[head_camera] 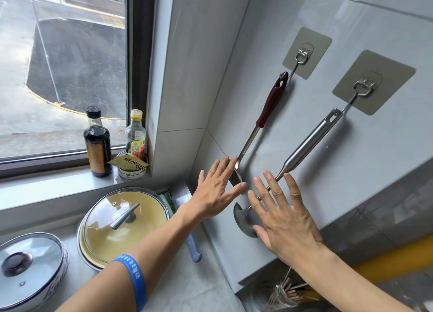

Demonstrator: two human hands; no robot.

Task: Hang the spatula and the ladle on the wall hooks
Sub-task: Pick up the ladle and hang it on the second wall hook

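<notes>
A spatula (269, 108) with a dark red handle hangs from the left wall hook (302, 55) on the grey tiled wall. To its right an all-steel ladle (307, 145) hangs from the right wall hook (363, 88), bowl down near the ledge. My left hand (216, 190) is spread flat in front of the spatula's blade, hiding most of it. My right hand (283, 218) is spread over the ladle's lower shaft, next to its bowl (243, 220). Neither hand grips anything.
Below left, a yellow pan with a glass lid (121, 222) and a second lidded pot (28, 267) stand on the counter. A blue-handled knife (194, 248) lies beside them. Two bottles (98, 143) and a small bowl stand on the windowsill. A jar of sticks (283, 293) sits below.
</notes>
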